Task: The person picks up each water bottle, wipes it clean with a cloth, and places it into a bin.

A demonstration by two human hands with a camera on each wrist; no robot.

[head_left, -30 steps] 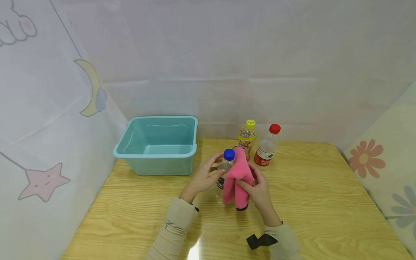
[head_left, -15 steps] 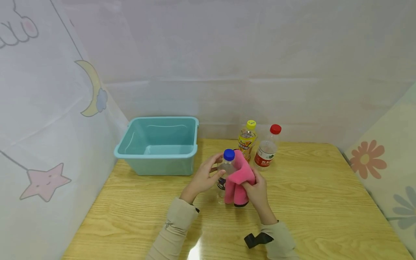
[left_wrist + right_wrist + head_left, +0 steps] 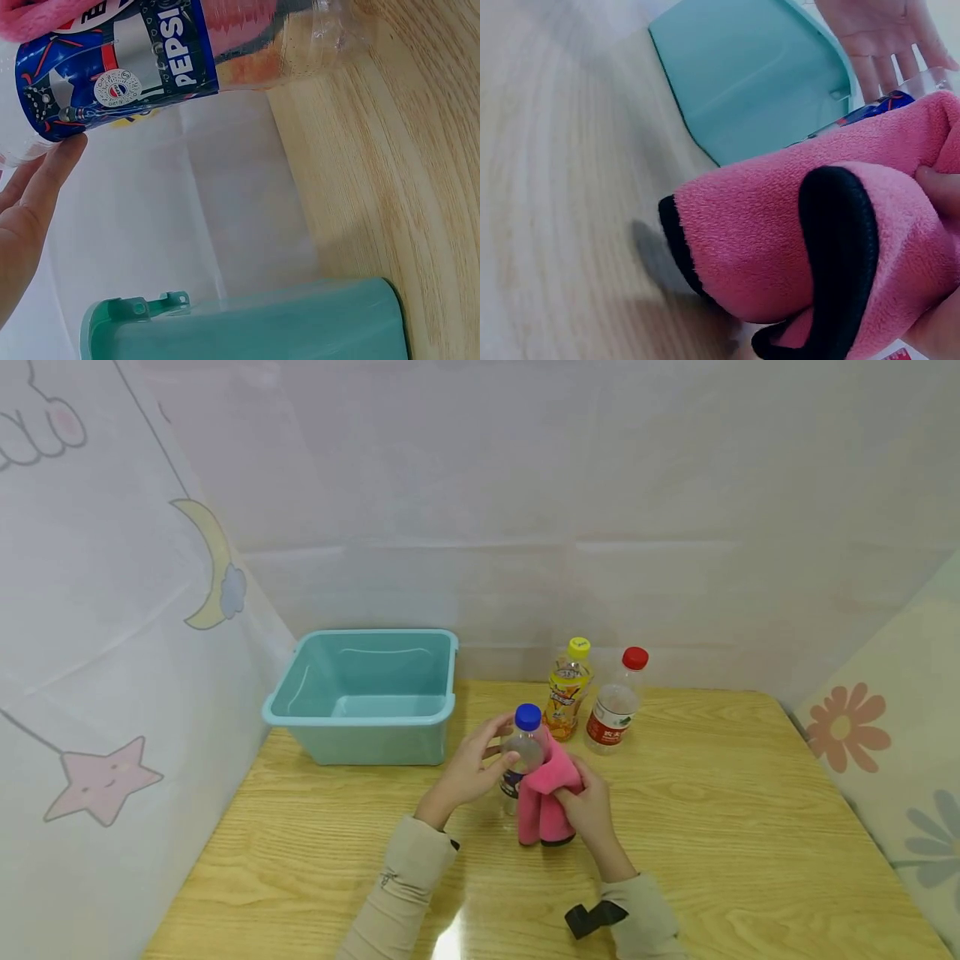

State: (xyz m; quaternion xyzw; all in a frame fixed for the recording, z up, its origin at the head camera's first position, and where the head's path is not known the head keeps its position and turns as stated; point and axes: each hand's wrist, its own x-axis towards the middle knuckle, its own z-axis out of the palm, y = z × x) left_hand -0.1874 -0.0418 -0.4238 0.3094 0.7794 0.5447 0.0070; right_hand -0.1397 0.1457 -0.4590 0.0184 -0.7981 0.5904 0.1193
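A clear Pepsi bottle [image 3: 526,749] with a blue cap stands upright on the wooden table. My left hand [image 3: 471,768] holds it near its shoulder, thumb and fingers on either side. Against the bottle's right side lies a pink cloth [image 3: 552,806] with black edging, gripped by my right hand [image 3: 590,808]. In the left wrist view the blue label [image 3: 112,82] shows, with fingertips touching the bottle just below it. Folds of the cloth [image 3: 780,225] hide most of the bottle in the right wrist view.
A teal basin [image 3: 360,721] stands on the table to the left. Behind the cloth are a yellow-capped bottle [image 3: 567,693] with orange drink at its bottom and a red-capped bottle [image 3: 613,714]. A printed fabric backdrop [image 3: 480,527] rises behind the table.
The pink cloth and right hand have slid a little down the bottle's side, uncovering more of its shoulder and the yellow-capped bottle behind. My left hand has kept its place.
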